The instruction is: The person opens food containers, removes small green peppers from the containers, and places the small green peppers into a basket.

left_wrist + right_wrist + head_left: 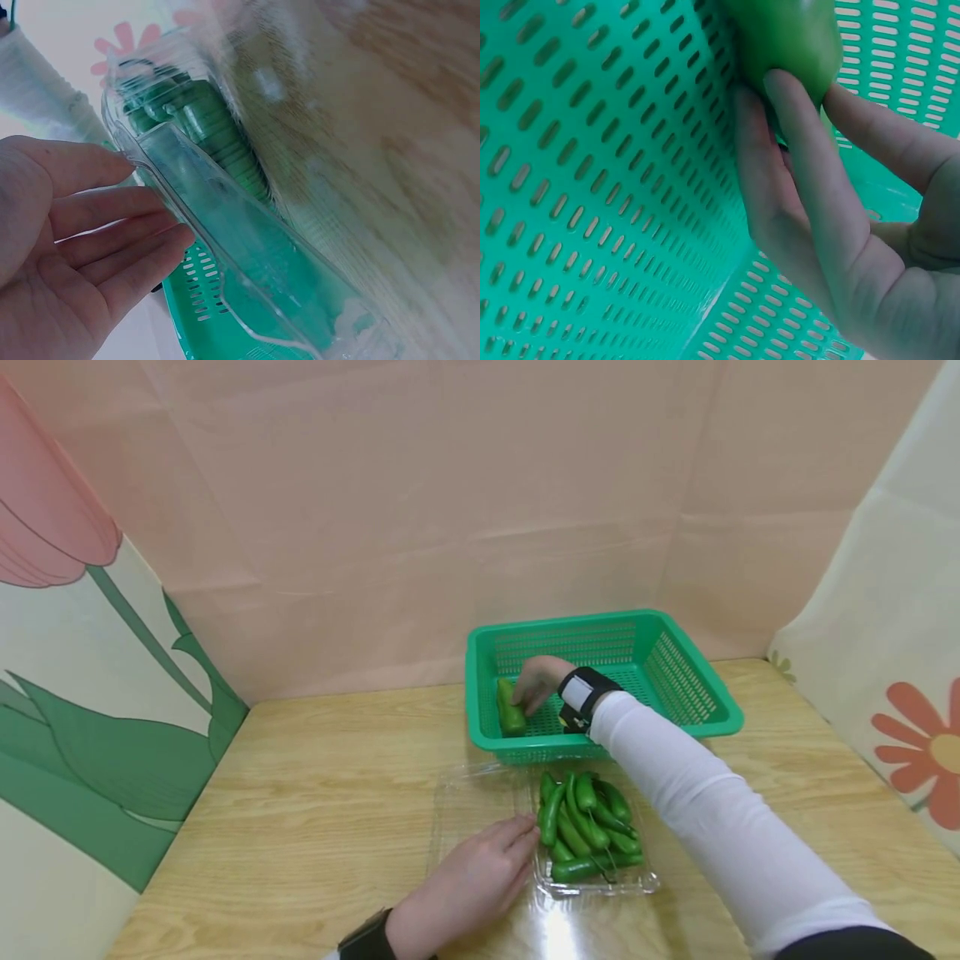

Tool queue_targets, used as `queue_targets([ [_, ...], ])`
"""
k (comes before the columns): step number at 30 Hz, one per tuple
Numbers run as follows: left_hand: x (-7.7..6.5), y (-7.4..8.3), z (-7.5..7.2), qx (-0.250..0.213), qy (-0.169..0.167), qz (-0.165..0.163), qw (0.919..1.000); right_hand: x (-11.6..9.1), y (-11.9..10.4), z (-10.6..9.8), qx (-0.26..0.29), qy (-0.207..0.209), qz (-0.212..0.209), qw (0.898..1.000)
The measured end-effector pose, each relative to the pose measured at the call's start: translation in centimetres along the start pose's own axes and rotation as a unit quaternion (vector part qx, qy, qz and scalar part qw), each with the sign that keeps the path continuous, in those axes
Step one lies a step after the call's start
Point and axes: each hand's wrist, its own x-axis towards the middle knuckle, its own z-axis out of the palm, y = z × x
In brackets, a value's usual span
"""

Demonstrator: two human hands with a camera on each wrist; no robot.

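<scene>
Inside the green plastic basket [603, 745], my right hand [537, 683] pinches a thick green pepper [511, 710] at the left end. Thumb and fingertips meet the pepper's lower end in the right wrist view, where its upper part runs out of frame. A hinged clear plastic box [651, 885] lies open in front of the basket, its base full of slim green chilies [581, 822]. My left hand [480, 868] lies along the fold between lid and base. Its fingers [112, 214] are nearly straight, tips at the box's clear edge in the left wrist view.
Box and basket stand on a wood-grain table [315, 793], the basket just behind the box. A pink cloth backdrop [420, 527] rises at the table's back, with flower-printed panels at left and right. My right forearm crosses over the basket's front rim.
</scene>
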Motion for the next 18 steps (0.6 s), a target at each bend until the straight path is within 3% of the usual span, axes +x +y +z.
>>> queue_targets([
  [18,0.11,0.02,0.01,-0.005,0.003,0.003,1.0,0.03,-0.23,-0.09,-0.01,-0.018,-0.014,1.0],
])
